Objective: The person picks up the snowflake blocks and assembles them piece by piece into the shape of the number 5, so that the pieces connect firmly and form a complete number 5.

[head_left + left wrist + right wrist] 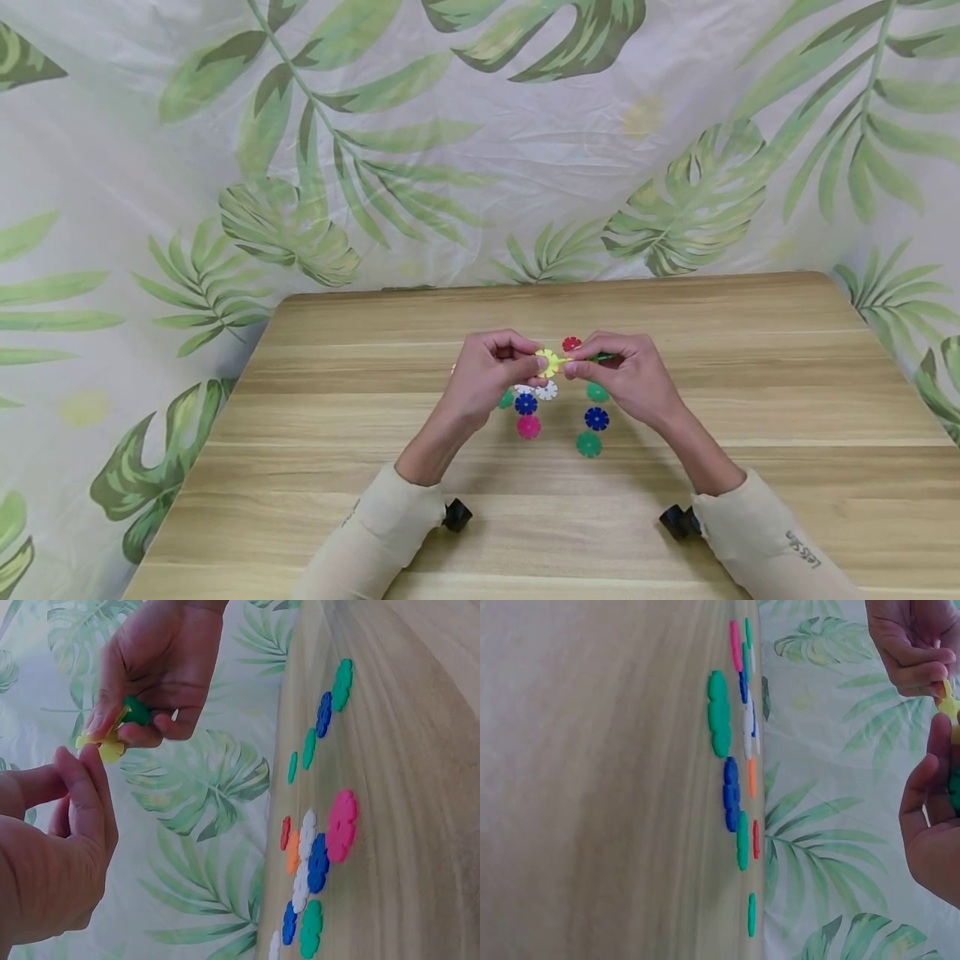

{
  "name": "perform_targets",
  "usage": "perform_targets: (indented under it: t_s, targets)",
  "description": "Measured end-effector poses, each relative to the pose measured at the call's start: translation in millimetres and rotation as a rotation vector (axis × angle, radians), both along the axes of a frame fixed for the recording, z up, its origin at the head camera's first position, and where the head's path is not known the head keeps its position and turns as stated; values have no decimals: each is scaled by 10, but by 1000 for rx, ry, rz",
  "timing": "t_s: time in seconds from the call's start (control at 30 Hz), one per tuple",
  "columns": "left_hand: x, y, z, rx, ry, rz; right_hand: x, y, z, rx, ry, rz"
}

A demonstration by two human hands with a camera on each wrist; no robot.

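Observation:
Above the wooden table, my two hands meet at a pair of notched plastic snowflake discs joined edge to edge. My left hand (486,375) pinches a yellow snowflake disc (548,362), its face toward the head camera, between thumb and fingers. From the other side, my right hand (626,371) pinches a second yellow piece seen edge-on, where it meets the first. A green snowflake disc (136,710) sits at the right hand's fingers, joined to the yellow; the palm partly hides it in the right wrist view.
Loose discs lie flat on the table (300,467) below the hands: a pink disc (528,427), blue disc (597,418), green disc (588,444), red disc (572,342), orange disc (293,852) and white discs (547,390). A leaf-printed cloth (450,167) hangs behind the table.

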State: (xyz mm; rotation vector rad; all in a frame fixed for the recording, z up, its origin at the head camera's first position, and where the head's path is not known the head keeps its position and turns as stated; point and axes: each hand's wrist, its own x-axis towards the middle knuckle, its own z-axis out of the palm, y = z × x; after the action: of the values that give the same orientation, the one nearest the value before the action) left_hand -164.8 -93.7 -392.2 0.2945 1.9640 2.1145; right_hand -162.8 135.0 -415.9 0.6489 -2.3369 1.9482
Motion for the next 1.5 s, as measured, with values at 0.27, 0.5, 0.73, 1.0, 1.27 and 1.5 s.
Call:
perform_targets:
  t_s: [0.27, 0.5, 0.73, 1.0, 1.27, 1.5]
  targets:
    - [-53, -43, 11, -58, 5, -74, -24, 48, 64, 62, -39, 21]
    - [-44, -96, 15, -109, 81, -117, -12, 83, 64, 80, -87, 4]
    - [-38, -101, 0, -143, 113, -137, -15, 111, 74, 107, -87, 23]
    - [-23, -77, -2, -184, 139, -143, -11, 119, 116, 120, -95, 42]
    - [-115, -205, -8, -267, 178, -123, -23, 150, 154, 141, -89, -1]
    - [-241, -338, -59, -289, 162, -59, -31, 193, 169, 164, -110, -39]
